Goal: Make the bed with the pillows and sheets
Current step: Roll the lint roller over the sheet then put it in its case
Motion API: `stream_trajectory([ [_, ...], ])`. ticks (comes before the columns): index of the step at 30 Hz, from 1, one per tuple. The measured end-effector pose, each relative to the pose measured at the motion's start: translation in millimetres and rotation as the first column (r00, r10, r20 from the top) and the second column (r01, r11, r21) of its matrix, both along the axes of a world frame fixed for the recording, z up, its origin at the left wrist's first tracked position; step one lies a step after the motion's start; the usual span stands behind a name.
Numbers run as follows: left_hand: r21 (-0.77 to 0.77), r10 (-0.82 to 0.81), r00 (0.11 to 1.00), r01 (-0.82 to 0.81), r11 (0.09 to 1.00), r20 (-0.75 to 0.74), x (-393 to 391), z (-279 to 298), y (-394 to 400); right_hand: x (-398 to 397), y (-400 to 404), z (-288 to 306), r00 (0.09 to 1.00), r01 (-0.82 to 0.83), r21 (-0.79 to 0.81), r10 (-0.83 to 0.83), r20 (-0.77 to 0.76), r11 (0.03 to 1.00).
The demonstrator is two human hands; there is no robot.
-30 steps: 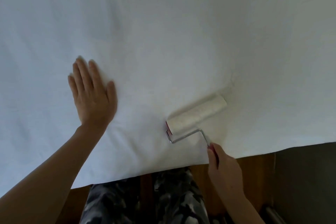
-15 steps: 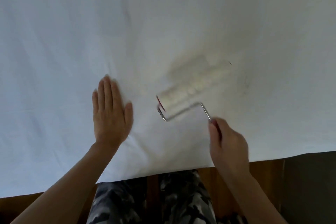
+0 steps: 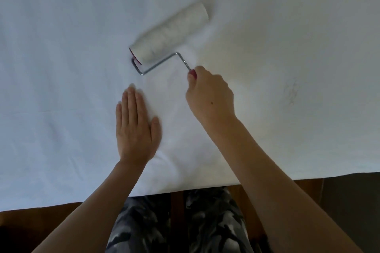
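View from the head camera, looking down over the near edge of a bed. A white sheet (image 3: 61, 68) covers the mattress and fills most of the field; its near hem runs across the lower part of the view, with a strip of brown wooden floor (image 3: 37, 222) showing below it. The left hand (image 3: 136, 127) lies palm down on the sheet near the hem, fingers straight and held close together, thumb set slightly apart to the right; it holds nothing. The right hand (image 3: 209, 96) is closed around the red handle (image 3: 192, 73) of a lint roller (image 3: 169, 34), fingers curled round the grip so that only the handle's tip shows above the thumb. From the handle a bent metal wire frame (image 3: 162, 63) runs up and to the left to the near end of the roller's white cylinder, which lies on the sheet, angled from lower left to upper right, beyond both hands. The cylinder is somewhat blurred. A faint grey smudge (image 3: 292, 93) marks the sheet to the right of the right hand, well apart from the roller. Between the forearms, below the hem, the person's camouflage-patterned trousers (image 3: 156, 224) are visible. A dark grey surface (image 3: 353, 201) occupies the lower right corner; what it is cannot be told.
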State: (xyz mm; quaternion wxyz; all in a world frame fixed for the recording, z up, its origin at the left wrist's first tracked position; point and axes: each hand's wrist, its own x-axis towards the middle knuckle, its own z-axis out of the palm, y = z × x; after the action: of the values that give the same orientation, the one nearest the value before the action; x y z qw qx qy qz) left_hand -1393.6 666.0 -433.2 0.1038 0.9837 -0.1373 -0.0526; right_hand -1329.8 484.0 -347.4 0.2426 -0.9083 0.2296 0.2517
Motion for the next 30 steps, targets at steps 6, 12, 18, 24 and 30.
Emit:
stream_trajectory([
  [6,-0.013,0.021,1.000,-0.021,1.000,0.010,-1.9,-0.7,1.3,-101.7,-29.8,11.8,0.996,-0.018,-0.011,0.017,-0.083,1.000],
  [12,0.007,0.023,1.000,-0.023,1.000,0.005,-2.0,1.1,-0.9,-216.4,-66.2,30.1,0.967,0.015,0.006,-0.013,-0.255,1.000],
  [18,0.025,0.022,1.000,-0.021,0.999,-0.011,-2.8,1.9,-1.1,-295.8,-94.8,54.0,0.944,0.048,-0.052,-0.062,-0.325,0.998],
  [24,0.054,0.010,0.999,-0.008,0.999,-0.033,-5.4,0.9,-0.3,-292.5,-95.0,68.4,0.975,0.070,-0.014,-0.072,-0.209,0.997],
  [30,0.034,-0.163,0.982,0.167,0.985,-0.097,-29.6,4.3,-2.4,-153.5,-63.1,38.4,0.997,-0.002,-0.018,0.004,0.075,1.000],
])
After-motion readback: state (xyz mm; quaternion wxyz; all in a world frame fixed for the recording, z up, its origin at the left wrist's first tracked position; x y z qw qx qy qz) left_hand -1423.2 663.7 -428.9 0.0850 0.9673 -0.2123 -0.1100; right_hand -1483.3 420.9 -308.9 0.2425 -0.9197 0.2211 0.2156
